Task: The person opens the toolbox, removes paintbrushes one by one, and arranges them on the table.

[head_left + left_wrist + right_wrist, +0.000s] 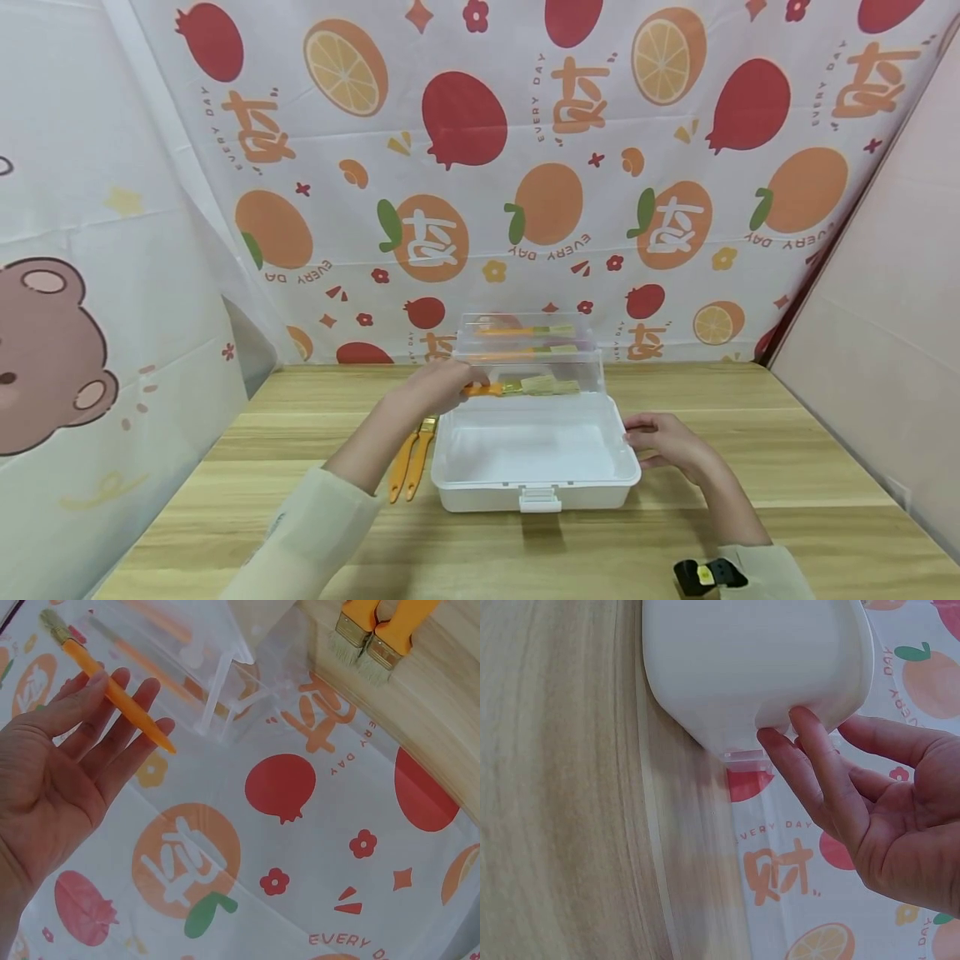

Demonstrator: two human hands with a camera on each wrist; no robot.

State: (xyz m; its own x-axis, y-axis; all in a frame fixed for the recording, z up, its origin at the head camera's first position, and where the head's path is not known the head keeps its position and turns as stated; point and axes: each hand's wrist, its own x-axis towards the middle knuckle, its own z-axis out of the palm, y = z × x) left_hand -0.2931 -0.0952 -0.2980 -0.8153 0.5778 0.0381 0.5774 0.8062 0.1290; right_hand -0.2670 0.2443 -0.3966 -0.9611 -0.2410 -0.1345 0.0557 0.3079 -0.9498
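My left hand pinches a paintbrush by its orange handle between thumb and fingers, above the back edge of a white plastic box. In the left wrist view, the orange handle lies slantwise across the fingers, bristles pointing away. The box stands with its clear lid raised at the back, where orange brush shapes show as reflections. Against the box's right end wall rest the nearly straight fingers of my right hand; in the right wrist view, its fingertips touch the white side.
Two more orange-handled paintbrushes lie side by side on the wooden table, left of the box. A white latch hangs at the box's front. Behind the table stands a fruit-print cloth; pale walls flank both sides.
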